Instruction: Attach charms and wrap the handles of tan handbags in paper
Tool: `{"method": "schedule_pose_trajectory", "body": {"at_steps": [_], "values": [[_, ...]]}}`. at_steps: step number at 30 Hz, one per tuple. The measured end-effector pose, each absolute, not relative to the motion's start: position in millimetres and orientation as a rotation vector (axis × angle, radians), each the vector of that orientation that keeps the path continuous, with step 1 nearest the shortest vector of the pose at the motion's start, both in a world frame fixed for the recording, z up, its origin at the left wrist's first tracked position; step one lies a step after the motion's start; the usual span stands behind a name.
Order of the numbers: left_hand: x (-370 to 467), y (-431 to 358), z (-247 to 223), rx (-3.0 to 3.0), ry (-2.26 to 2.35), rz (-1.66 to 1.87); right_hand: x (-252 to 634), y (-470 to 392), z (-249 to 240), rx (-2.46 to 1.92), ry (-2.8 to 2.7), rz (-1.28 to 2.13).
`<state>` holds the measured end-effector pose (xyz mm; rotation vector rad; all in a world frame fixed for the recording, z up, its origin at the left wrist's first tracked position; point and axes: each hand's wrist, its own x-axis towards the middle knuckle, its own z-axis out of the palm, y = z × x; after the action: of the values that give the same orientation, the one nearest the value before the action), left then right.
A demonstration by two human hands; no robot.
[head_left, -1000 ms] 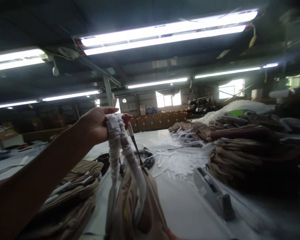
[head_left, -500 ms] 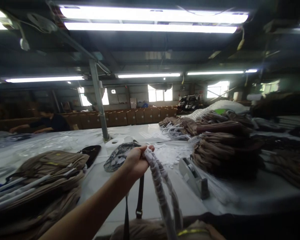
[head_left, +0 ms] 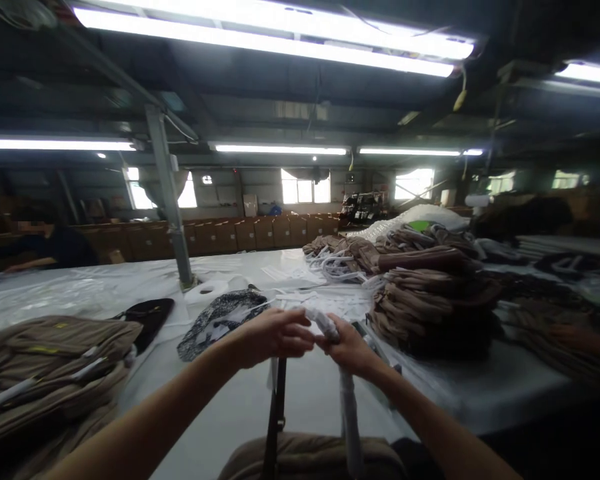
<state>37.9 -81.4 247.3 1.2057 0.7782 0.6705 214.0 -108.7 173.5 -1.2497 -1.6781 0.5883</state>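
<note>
A brown bag (head_left: 305, 457) is at the bottom centre, close to my body. From it rises a handle (head_left: 349, 413) wrapped in white, wrinkled covering, its top bent over to the left. My right hand (head_left: 353, 350) is closed around the handle near the bend. Just left of it, my left hand (head_left: 277, 337) has its fingers loosely bent and apart, the tips close to the handle's top; whether they touch it I cannot tell. A dark strap (head_left: 279, 393) runs from the bag up behind my left hand.
Brown bags (head_left: 50, 373) lie at the left, and a tall stack of brown pieces (head_left: 415, 307) stands right. A speckled cloth bag (head_left: 217, 323), a white roll (head_left: 207, 291) and a metal post (head_left: 170, 200) are ahead. Another person (head_left: 45, 240) is at far left.
My right hand has come into view and grips the wrapped handle. My left hand has let go of it and sits lower. The view has swung right.
</note>
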Motion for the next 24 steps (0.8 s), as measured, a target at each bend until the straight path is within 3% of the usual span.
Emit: {"method": "schedule_pose_trajectory", "body": {"at_steps": [5, 7, 11, 16, 24], "values": [[17.7, -69.6, 237.9, 2.350, 0.691, 0.869, 222.2, -105.0, 176.1, -1.198, -1.938, 0.649], [23.9, -60.3, 227.6, 2.452, 0.598, 0.700, 220.4, -104.9, 183.4, -1.131, -1.985, 0.705], [10.5, -34.7, 189.8, 2.380, 0.694, 0.560, 244.1, -101.0, 177.1, -1.265, -1.750, 0.675], [-28.1, -24.8, 144.6, 2.034, 0.950, 0.665, 269.7, -90.0, 117.5, -1.409, -1.452, 0.705], [-45.6, -42.6, 152.9, 1.563, 1.068, 0.781, 250.5, -90.4, 60.3, -1.428, -1.490, 0.911]]}}
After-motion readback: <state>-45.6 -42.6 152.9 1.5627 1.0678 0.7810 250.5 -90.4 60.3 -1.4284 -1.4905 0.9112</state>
